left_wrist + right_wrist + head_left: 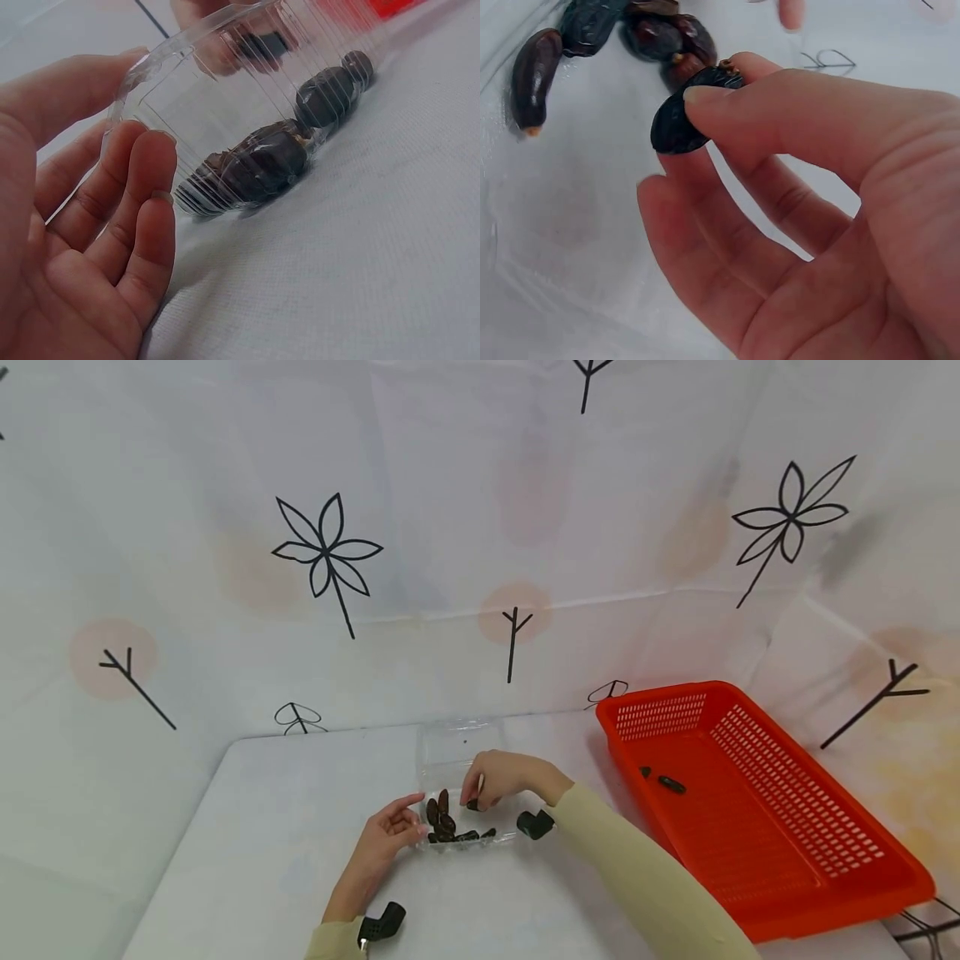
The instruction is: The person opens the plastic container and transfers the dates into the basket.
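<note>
The right hand (502, 778) pinches 1 dark date (676, 124) between its thumb and fingertips; the stalk cap at an end of the date shows. This hand and its date are over the clear plastic container (498, 821), and whether the date touches the floor below cannot be told.

The left hand (388, 833) has relaxed, loosely bent fingers with the thumb apart from them, and it touches the left end of the container, at the rim and wall. Just to the right of the left hand, more dates (446, 823) lie inside, some clustered together and others along the near wall. They are brown to nearly black, and glossy. The container's clear lid (459, 745) lies open, beyond the right hand.

Well to the right of the right hand is a red basket (765, 835) with slotted walls. It holds 2 small dark pieces (672, 785), lying near each other on the side closer to that hand. Beneath both hands is a white worktop (262, 835). Beyond them hangs a pale cloth (442, 552) printed with black leaf and twig outlines. Each wrist carries a black camera (536, 824) beside a pale yellow sleeve (637, 868).
</note>
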`<state>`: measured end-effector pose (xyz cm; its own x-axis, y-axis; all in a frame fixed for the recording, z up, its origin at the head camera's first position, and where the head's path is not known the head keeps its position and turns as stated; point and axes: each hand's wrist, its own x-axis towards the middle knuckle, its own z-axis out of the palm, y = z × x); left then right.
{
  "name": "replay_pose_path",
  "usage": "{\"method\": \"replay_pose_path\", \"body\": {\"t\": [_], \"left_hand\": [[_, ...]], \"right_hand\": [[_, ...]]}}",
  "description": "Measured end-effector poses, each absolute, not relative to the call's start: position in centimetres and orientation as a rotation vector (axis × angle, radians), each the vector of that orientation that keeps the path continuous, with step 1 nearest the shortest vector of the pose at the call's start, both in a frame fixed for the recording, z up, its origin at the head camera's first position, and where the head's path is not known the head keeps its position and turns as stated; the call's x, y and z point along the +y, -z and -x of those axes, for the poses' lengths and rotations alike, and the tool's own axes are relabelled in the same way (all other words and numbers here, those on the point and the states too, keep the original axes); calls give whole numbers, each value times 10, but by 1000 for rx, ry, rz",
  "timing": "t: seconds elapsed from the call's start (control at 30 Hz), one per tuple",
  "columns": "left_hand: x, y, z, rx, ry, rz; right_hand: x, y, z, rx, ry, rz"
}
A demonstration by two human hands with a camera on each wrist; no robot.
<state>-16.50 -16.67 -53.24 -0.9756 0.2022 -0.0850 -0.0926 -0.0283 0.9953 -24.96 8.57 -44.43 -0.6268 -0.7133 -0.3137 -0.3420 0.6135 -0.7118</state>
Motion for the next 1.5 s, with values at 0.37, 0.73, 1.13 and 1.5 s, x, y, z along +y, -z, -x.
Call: {"method": "replay_pose_path", "body": {"t": [0.37, 0.73, 1.13, 1.5], "left_hand": [[-167, 533, 164, 2047, -2112, -132], [-169, 535, 166, 2050, -2117, -143], [-167, 534, 164, 2059, -2114, -149], [-168, 537, 166, 2060, -2111, -135]], "right_hand": [[116, 424, 248, 2279, 933, 871], [168, 412, 239, 2361, 1025, 750], [247, 401, 214, 2493, 1131, 606], [310, 396, 198, 2535, 1284, 480]]}}
